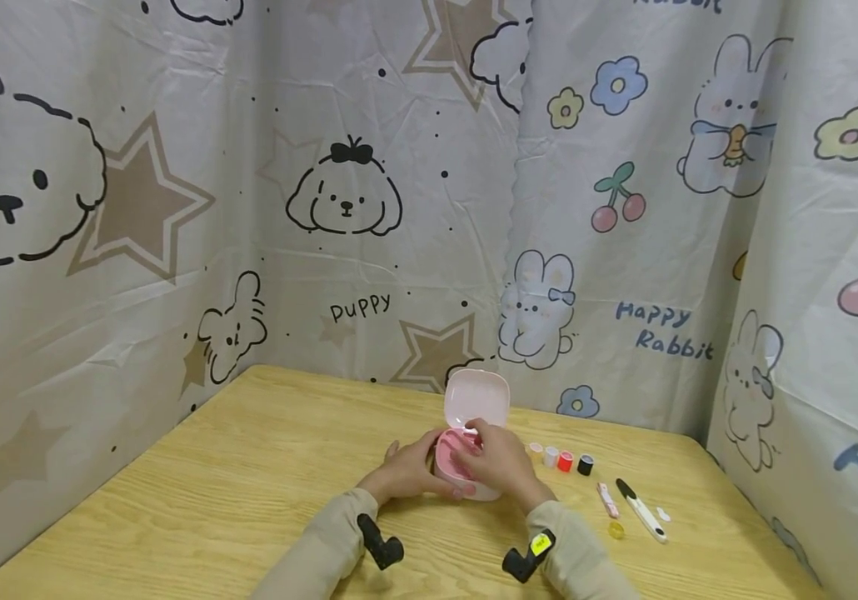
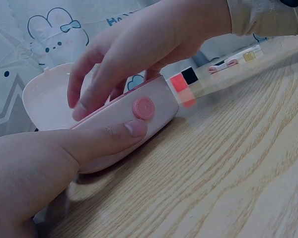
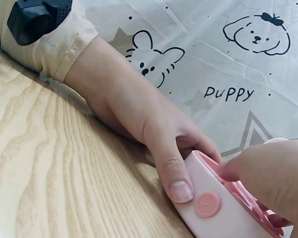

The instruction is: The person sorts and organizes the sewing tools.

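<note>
A small pale pink box (image 2: 120,115) with a round pink button (image 2: 143,108) on its front stands tilted up in the left wrist view; its pale lid (image 1: 477,398) is raised at the back. My left hand (image 1: 410,469) grips the box's left side, thumb (image 2: 136,128) pressed to the front beside the button. My right hand (image 1: 502,460) reaches over the box from the right, fingers bent down into its darker pink inside (image 3: 243,196). The fingertips are partly hidden by the box wall, and I cannot tell whether they pinch anything there.
Small thread spools in white, red (image 1: 565,462), black (image 1: 585,465) and a pale orange stand right of the box. Farther right lie a pink-and-white clip-like piece (image 1: 607,500), a black-and-white slim tool (image 1: 641,510), a yellow round piece (image 1: 616,530) and a small white piece (image 1: 663,515). Printed curtains border the wooden table (image 1: 212,500).
</note>
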